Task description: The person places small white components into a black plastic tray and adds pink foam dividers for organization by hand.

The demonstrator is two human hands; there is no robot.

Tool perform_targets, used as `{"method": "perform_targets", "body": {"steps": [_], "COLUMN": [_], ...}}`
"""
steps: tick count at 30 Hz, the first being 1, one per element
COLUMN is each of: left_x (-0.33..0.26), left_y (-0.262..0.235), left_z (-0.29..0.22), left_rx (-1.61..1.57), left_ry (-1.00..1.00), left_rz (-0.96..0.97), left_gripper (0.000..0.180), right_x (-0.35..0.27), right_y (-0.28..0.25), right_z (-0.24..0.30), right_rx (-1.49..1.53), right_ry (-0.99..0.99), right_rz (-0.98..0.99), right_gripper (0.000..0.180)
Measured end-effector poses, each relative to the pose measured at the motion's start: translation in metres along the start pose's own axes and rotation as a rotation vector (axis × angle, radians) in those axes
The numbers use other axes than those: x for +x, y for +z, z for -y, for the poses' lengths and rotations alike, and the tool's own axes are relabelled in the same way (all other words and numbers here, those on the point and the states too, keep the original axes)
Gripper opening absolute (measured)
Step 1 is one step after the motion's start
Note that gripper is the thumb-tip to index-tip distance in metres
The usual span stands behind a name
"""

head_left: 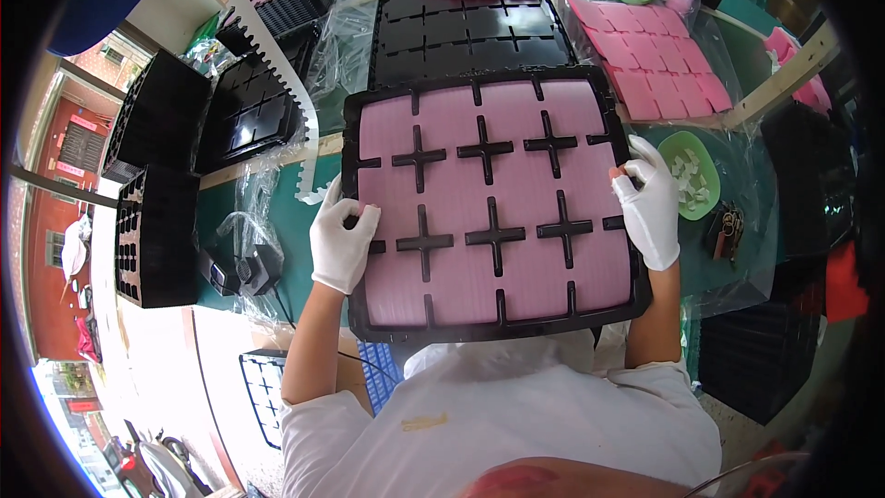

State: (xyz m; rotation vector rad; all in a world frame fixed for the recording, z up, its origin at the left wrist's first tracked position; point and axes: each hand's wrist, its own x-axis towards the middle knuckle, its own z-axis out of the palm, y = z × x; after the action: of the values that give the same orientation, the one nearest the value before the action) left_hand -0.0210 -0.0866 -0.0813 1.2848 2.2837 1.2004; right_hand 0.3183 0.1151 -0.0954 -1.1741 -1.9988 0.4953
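Left grip [343, 238] and right grip [650, 210] pinch pink-lined black tray [549, 324]; green bowl [684, 141] holds white bits [690, 181]

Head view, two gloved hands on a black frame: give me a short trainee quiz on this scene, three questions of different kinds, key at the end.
1. Multiple choice: what colour is the panel inside the black frame?
A) green
B) pink
C) yellow
2. True or false: the bowl holding white pieces is nearer the right hand than the left hand.
3. Count: how many complete black crosses show against the panel?

Key: 1. B; 2. True; 3. Six, in two rows of three.
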Motion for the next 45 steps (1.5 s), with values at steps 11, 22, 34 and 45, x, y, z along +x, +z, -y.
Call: {"method": "perform_targets", "body": {"steps": [11, 22, 34, 45], "left_x": [0.000, 0.006, 0.014, 0.011], "left_y": [0.000, -0.005, -0.009, -0.014], "left_z": [-0.006, -0.010, 0.003, -0.010], "left_rx": [0.044, 0.102, -0.055, -0.082], "left_ry": [0.014, 0.012, -0.041, -0.103], "left_rz": [0.022, 0.037, 0.157, 0.188], "left_gripper": [0.022, 0.027, 0.022, 0.023], "right_x": [0.002, 0.002, 0.006, 0.004], "right_y": [-0.003, -0.007, -0.005, -0.006], "right_z": [0.014, 0.013, 0.003, 0.007], "right_rx": [0.018, 0.023, 0.281, 0.144], "right_ry": [-0.050, -0.088, 0.044, -0.024], "right_rz": [0.031, 0.061, 0.185, 0.134], "right_gripper": [0.014, 0.014, 0.014, 0.014]}}
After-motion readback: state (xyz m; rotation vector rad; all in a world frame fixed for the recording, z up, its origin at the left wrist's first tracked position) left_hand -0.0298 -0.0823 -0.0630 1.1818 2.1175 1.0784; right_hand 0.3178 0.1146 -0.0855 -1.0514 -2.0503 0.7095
